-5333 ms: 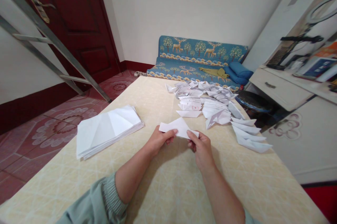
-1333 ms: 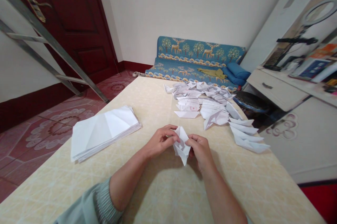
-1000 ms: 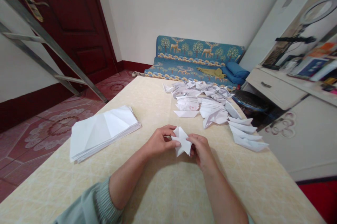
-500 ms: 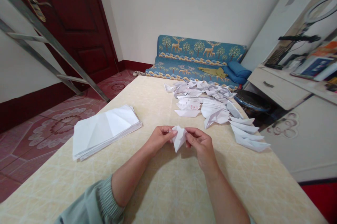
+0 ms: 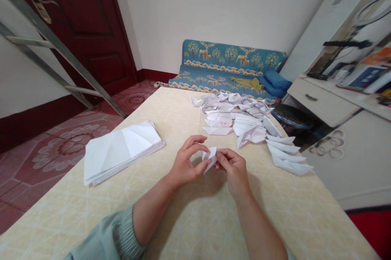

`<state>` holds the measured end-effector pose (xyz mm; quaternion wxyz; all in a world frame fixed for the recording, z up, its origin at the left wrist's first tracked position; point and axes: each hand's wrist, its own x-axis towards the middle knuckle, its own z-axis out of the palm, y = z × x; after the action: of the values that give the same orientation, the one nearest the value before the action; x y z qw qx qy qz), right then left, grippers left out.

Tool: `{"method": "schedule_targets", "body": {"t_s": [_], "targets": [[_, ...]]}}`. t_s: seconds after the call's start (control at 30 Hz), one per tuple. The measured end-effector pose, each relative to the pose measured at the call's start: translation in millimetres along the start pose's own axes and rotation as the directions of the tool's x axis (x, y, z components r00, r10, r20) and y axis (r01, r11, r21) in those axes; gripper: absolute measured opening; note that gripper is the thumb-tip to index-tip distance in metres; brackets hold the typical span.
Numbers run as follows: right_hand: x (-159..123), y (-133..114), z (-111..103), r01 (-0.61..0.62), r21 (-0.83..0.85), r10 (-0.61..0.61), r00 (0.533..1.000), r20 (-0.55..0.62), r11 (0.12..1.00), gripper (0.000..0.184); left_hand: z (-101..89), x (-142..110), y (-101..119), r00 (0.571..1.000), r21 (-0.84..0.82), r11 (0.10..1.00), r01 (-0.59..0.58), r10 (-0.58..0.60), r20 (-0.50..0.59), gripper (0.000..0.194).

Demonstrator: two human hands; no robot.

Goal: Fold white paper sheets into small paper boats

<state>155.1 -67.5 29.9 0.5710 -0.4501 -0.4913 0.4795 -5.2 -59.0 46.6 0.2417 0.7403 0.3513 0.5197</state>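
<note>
Folded white paper (image 5: pixel 211 155), one: pinched by right hand (image 5: pixel 236 168); left hand (image 5: pixel 185 163) curved around it, grip unclear. Paper stack (image 5: pixel 122 150), one. Rightmost paper boats (image 5: pixel 287 165), four visible.

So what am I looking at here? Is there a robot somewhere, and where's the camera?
No robot here: these are a person's two bare hands, seen from one camera worn on the head, looking forward and down. The right hand pinches a small folded white paper. The left hand curves around its other side, thumb and fingers spread apart. On the pale patterned table, a stack of white sheets lies to the left; many folded paper shapes are grouped farther back and to the right. Beyond stands a blue sofa.
</note>
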Motion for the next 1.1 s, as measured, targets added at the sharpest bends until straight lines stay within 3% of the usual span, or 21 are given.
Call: {"method": "schedule_targets", "body": {"t_s": [0.33, 0.63, 0.8, 0.93, 1.1], "targets": [[-5, -8, 6, 0.075, -0.082, -0.070, 0.996, 0.059, 0.994, 0.018, 1.3, -3, -3, 0.998, 0.016, 0.999, -0.033, 0.034, -0.057, 0.006], [-8, -7, 10, 0.128, -0.196, -0.139, 0.989, -0.045, 0.972, 0.017, 3.2, -6, -4, 0.996, 0.039, 0.999, -0.013, 0.017, -0.090, 0.005], [-7, -3, 12, 0.116, -0.269, -0.153, 0.981, -0.120, 0.956, 0.015, 3.8, -6, -5, 0.991, 0.077, 0.994, -0.074, 0.082, -0.106, 0.008], [-6, 1, 12, 0.143, -0.333, -0.207, 0.965, -0.164, 0.932, 0.012, 5.5, -7, -8, 0.973, 0.127, 0.972, -0.200, 0.212, -0.093, 0.011], [-8, 1, 12, 0.223, -0.373, -0.274, 0.957, -0.091, 0.901, 0.008, 6.5, -9, -11, 0.951, 0.264, 0.915, -0.304, 0.308, 0.028, 0.013]]}}
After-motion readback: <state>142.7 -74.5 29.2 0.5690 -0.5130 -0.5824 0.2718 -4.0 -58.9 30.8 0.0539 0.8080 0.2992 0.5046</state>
